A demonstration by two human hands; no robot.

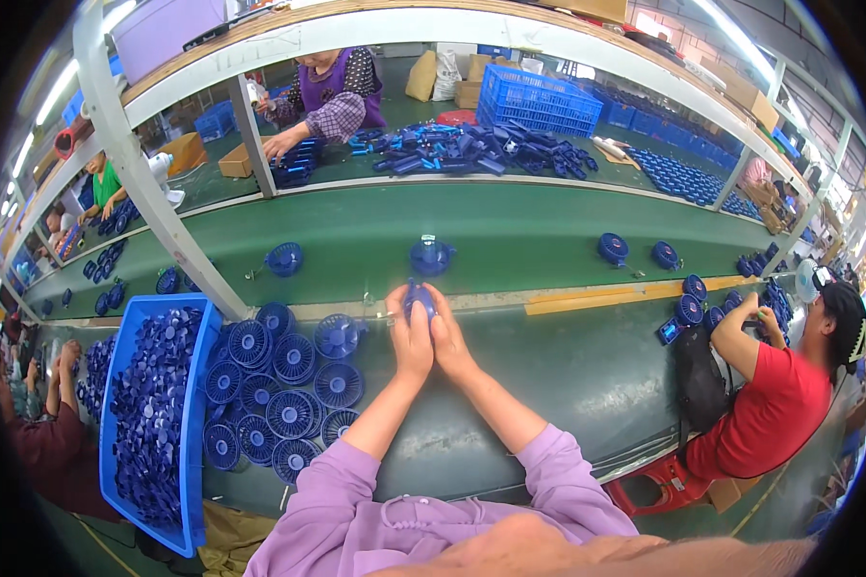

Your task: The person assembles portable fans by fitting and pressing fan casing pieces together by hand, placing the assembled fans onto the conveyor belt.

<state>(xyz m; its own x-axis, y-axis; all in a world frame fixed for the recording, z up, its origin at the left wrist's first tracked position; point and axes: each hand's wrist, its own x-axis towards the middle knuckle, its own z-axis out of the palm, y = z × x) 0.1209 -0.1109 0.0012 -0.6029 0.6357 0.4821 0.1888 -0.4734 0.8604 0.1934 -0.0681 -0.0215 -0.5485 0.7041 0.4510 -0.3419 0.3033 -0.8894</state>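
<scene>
In front of me, at the belt's near edge, both my hands are closed together around a dark blue round plastic fan part [419,295]. My left hand [410,338] presses it from the left, thumb along its near side. My right hand [447,338] cups it from the other side. The palms and fingers hide most of the part. Just beyond my fingertips, a blue fan housing [431,256] with a small pale piece on top rests on the green belt [510,231]. Stacks of round blue fan grilles [292,358] stand on the table left of my forearms.
A blue bin [193,452] full of small blue fan blades [152,404] stands at the left. More fan housings [613,248] sit along the belt. White metal posts [154,178] rise between the belts. A person in red [765,404] works at the right; another in purple [342,96] works across.
</scene>
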